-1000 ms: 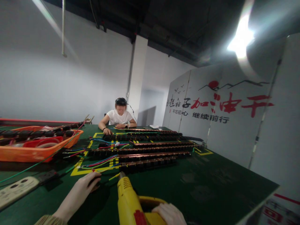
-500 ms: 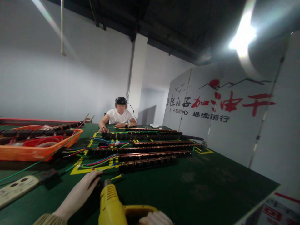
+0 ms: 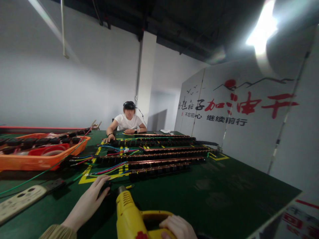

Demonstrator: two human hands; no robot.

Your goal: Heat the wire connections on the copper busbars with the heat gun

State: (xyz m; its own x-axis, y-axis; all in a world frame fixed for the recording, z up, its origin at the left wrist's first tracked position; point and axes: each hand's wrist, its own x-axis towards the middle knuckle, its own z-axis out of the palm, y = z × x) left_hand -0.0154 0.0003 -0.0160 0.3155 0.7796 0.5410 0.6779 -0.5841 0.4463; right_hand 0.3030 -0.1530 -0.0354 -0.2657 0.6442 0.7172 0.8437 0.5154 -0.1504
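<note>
My right hand (image 3: 176, 226) grips the handle of a yellow electric screwdriver (image 3: 129, 215) at the bottom of the view; its tip points away from me toward a small dark part on the green table (image 3: 224, 196). My left hand (image 3: 91, 200) lies on the table just left of the tip, its fingers curled over that dark part, which they mostly hide. Beyond it lie several long black socket strips with copper bars (image 3: 159, 159) and coloured wires (image 3: 109, 168).
An orange tray (image 3: 45, 159) of black parts and tape stands at the left. A white power strip (image 3: 21, 199) lies near the left edge. A person in a white shirt (image 3: 127, 122) sits at the far end. White panels with red lettering (image 3: 249, 109) bound the right side.
The screwdriver swung left, then came back a little to the right and rose. My left hand stayed on the dark part. The view tilted up slightly.
</note>
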